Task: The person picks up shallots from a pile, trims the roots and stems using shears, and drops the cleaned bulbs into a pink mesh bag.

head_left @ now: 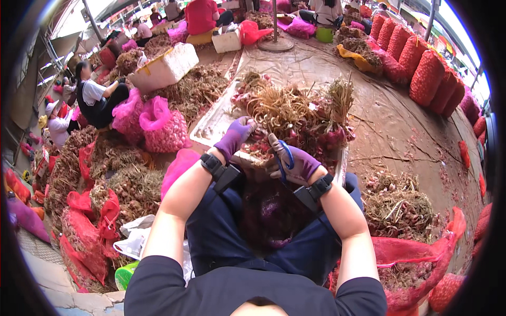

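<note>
My left hand (237, 136), in a purple glove, is closed at the near edge of a heap of dried-stalk bulbs (284, 108). Its fingertips pinch something too small to make out. My right hand (303, 162), also gloved, has the blue-handled scissors (286, 154) looped round its fingers; their blades are hard to see. The heap has straw-coloured stalks and purple-red bulbs like garlic or shallots. It lies in a shallow white tray (206, 129) before my knees. Between my legs, below both hands, hangs a dark mesh bag (271, 210) with purplish contents.
Pink mesh bags of bulbs (166, 129) and a white foam box (166, 67) stand at the left, near a seated person (97, 97). Stalk piles (398, 205) and an open red mesh bag (411, 258) lie at the right. Full red sacks (427, 76) line the far right.
</note>
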`<state>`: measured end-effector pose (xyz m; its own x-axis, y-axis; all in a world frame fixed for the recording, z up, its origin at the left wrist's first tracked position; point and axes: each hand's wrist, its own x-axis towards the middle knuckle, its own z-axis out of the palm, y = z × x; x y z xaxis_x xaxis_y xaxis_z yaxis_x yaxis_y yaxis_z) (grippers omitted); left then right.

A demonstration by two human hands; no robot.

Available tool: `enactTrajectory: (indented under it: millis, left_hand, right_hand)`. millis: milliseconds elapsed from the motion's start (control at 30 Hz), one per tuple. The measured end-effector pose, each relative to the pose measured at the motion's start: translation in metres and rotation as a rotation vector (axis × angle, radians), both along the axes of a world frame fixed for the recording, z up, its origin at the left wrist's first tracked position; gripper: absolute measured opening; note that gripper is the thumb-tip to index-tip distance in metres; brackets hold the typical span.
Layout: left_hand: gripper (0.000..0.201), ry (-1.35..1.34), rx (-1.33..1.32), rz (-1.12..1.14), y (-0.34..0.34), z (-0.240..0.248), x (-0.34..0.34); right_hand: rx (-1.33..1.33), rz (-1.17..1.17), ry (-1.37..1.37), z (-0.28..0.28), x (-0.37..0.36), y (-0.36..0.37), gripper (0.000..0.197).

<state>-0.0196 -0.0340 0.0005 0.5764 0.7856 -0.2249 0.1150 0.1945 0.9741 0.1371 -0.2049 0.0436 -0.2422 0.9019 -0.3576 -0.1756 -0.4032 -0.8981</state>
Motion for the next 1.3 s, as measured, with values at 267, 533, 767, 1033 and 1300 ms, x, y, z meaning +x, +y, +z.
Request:
enactTrajectory:
  millis: [267,533,767,1033,1300]
  left_hand:
    - [0.032,-0.240,-0.078,-0.067,-0.006,-0.009,-0.032]
    - [0.039,-0.277,-0.308,-0.049,-0.037,0.029,-0.031]
    - [0.029,-0.546,-0.358,-0.134,-0.038,0.031,0.005]
    - [0.026,-0.471,-0.282,-0.020,-0.058,0.015,0.002]
    - [0.037,-0.381,-0.036,0.126,-0.007,0.002,-0.048]
  right_hand:
    - [-0.006,-0.195,-0.084,-0.036,0.007,0.039,0.053]
    - [0.424,-0.145,-1.392,0.005,0.033,-0.043,0.043]
    - [0.476,-0.833,-0.888,0.045,0.086,-0.018,0.037]
    - [0.669,-0.328,-1.519,-0.009,0.033,0.127,0.045]
    - [0.718,-0.825,-1.339,-0.025,0.073,0.117,0.023]
